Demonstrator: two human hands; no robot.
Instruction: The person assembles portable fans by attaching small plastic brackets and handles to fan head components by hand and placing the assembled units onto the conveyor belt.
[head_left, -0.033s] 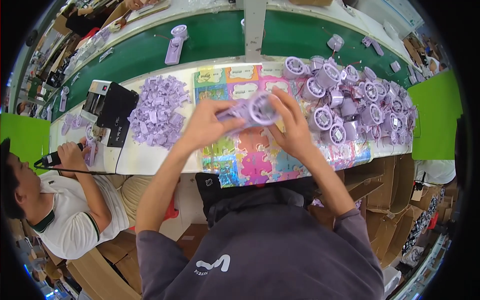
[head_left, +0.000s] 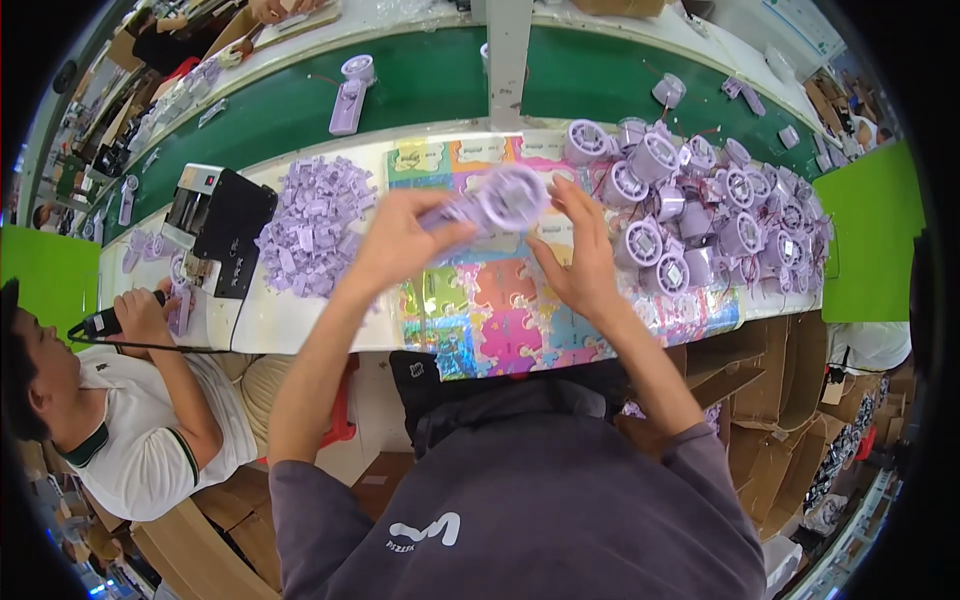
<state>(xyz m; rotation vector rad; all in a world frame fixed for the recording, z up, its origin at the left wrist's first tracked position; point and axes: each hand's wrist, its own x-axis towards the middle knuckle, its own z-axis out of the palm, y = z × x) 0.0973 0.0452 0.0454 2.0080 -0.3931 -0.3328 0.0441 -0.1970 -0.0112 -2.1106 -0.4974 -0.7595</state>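
My left hand [head_left: 402,238] is closed around the handle end of a lilac plastic handheld fan body [head_left: 512,198]. Its round head points to the right and is smeared by motion. Just right of that head, my right hand [head_left: 580,250] has its fingers apart, with a gap between them and the fan. Beneath both hands lies a colourful puzzle-patterned sheet [head_left: 510,335] on the white table. A heap of small lilac plastic parts [head_left: 318,225] lies left of my left hand. To the right of my right hand are piled several round lilac fan heads [head_left: 742,232] with thin red wires.
A green conveyor belt [head_left: 430,80] runs behind the table, carrying a lilac fan body [head_left: 347,108]. A white post [head_left: 508,60] stands mid-back. At left, a black machine [head_left: 235,235] sits near a co-worker [head_left: 150,420] holding a black power tool. Cardboard boxes [head_left: 780,370] stand lower right.
My right hand has come away from the round head of the fan body, and its fingers have spread. My left hand has shifted the fan body slightly up and left.
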